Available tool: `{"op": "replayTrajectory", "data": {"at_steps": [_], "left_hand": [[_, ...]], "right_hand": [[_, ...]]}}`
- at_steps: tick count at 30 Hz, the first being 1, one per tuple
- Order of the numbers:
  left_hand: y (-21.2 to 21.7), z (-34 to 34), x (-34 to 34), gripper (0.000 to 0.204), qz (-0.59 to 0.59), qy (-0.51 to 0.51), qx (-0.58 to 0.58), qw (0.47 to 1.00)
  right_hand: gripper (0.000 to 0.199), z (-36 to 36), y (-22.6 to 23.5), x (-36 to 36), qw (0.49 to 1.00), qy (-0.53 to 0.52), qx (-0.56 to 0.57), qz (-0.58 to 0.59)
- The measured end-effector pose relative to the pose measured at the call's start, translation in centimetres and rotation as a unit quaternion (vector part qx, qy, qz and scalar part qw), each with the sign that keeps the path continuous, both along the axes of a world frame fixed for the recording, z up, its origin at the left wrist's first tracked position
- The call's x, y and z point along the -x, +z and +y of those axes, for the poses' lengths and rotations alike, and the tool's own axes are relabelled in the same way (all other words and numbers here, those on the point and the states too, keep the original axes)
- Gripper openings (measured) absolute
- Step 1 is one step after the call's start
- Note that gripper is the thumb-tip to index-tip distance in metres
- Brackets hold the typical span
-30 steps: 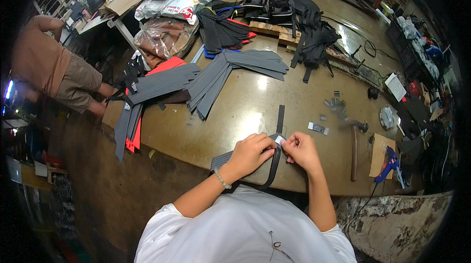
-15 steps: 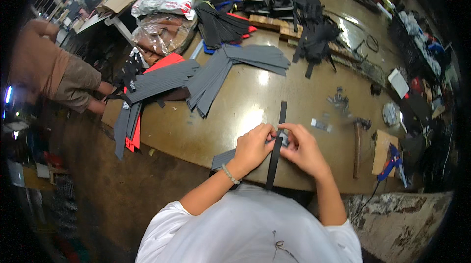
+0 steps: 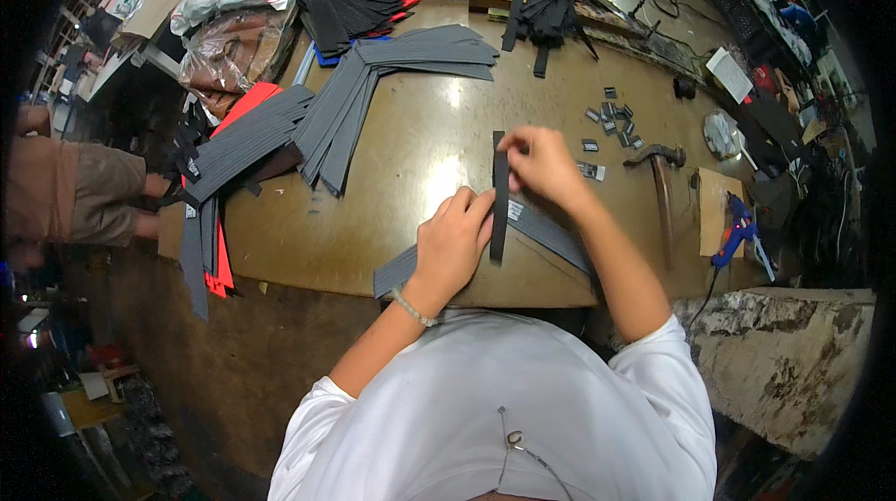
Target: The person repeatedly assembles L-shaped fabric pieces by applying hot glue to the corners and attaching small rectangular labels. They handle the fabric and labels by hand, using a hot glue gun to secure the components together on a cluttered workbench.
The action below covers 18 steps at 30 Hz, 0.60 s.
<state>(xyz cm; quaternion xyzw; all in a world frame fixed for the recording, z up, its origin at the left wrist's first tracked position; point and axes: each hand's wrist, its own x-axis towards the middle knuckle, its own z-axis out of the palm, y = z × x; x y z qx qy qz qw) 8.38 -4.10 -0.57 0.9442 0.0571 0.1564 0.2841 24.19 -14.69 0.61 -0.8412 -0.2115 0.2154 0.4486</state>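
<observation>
A narrow black strap [image 3: 499, 230] stands crosswise over a grey fabric strip [image 3: 555, 241] near the table's front edge. My right hand [image 3: 544, 163] pinches the strap close to its far end, thumb and fingers closed. My left hand [image 3: 453, 244] rests on the grey strip with its fingers curled, their tips against the strap's left side. What lies under the left palm is hidden. A small white label [image 3: 514, 210] shows on the grey strip just right of the strap. Part of the grey strip [image 3: 395, 269] sticks out left of my left hand.
Small metal pieces [image 3: 611, 118], a hammer [image 3: 662, 193] and a blue glue gun [image 3: 740, 225] on cardboard lie to the right. Fanned grey strips [image 3: 350, 118] and red pieces [image 3: 245, 109] cover the left side. Black straps [image 3: 541, 6] lie at the back. Another person [image 3: 93, 183] stands at left.
My right hand has moved away from me along the black strap to its far end. My left hand stays by the strap. The view has shifted, and the grey strip shows more on the right.
</observation>
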Motion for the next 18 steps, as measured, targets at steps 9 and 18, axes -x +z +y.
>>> {"op": "replayTrajectory", "data": {"at_steps": [9,18], "left_hand": [[0.1,-0.1,0.1,0.030,0.006,-0.022,-0.022,0.999],[0.8,-0.2,0.3,0.033,-0.009,-0.030,-0.052,0.998]], "right_hand": [[0.040,-7.8,-2.3,7.5,0.905,0.149,0.005,-0.400],[0.041,-11.6,-1.9,7.1,0.928,0.007,0.049,-0.370]]}}
